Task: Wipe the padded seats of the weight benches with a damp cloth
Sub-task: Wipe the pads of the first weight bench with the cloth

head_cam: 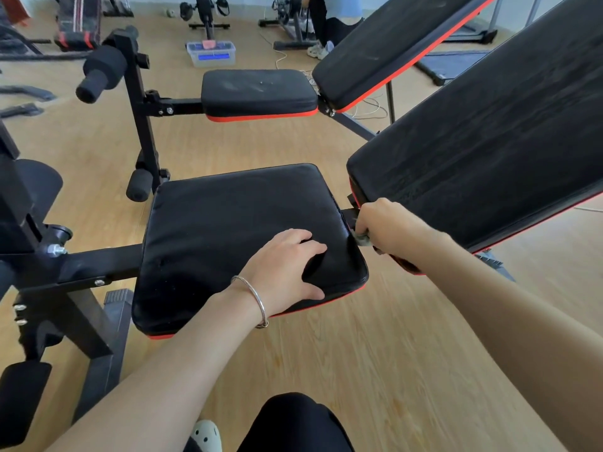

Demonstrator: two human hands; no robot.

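the right grip point(388, 226) is clamped round a small grey-green cloth point(362, 239), bunched so tight that only a corner shows, at the right edge of the near seat pad point(228, 230), just beside the black hinge bracket point(349, 214) under the tilted backrest point(489, 141). the left grip point(287, 272) holds nothing: its fingers are spread apart and press on the pad's near right corner, denting the cover. the likeliest trouble is at that narrow gap, where the cloth or a knuckle could catch on the bracket's metal edges if the stroke runs deeper between pad and backrest. a cloth wadded this small probably touches little of the surface, so a pass along the seam may leave strips unwiped. the pad looks glossy, perhaps damp, and the bracing palm could slide on it if weight leans into it; it also covers a patch that would then be missed. the metal bracelet point(257, 298) lies close to the pad's front edge and could scuff the cover. the 2nd seat pad point(257, 89) beyond shows pale dusty marks and, i judge, is not yet wiped, so stopping here would leave the job half done.
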